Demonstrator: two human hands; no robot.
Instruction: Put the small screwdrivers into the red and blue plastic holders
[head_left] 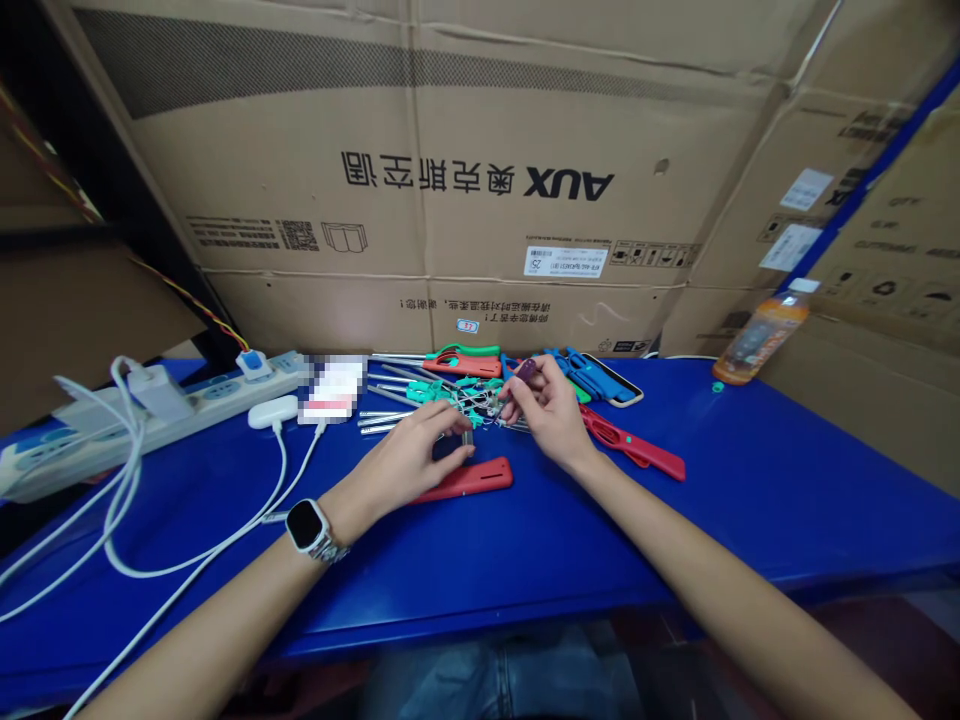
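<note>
My left hand point(420, 450) is curved above the blue table, thumb and fingertips closing around a small greyish piece point(469, 438) that I cannot make out. Under it lies a red plastic handle shell point(476, 478), partly covered by the hand. My right hand point(553, 412) is pinched, with a dark purple rounded thing point(528, 369) showing at its fingers. Between and behind both hands is a pile of thin metal tubes with green plastic parts point(427, 390) and tangled white wires point(474, 402). To the right lies a red lighter-like handle point(634, 442) with an oval opening.
Behind the pile are green and orange-red handles point(469, 366) and blue handles point(581, 372) by a phone-like case point(626, 385). A power strip point(217, 395) and white cables point(225, 545) occupy the left. An orange drink bottle point(761, 335) leans by the cardboard wall point(480, 110).
</note>
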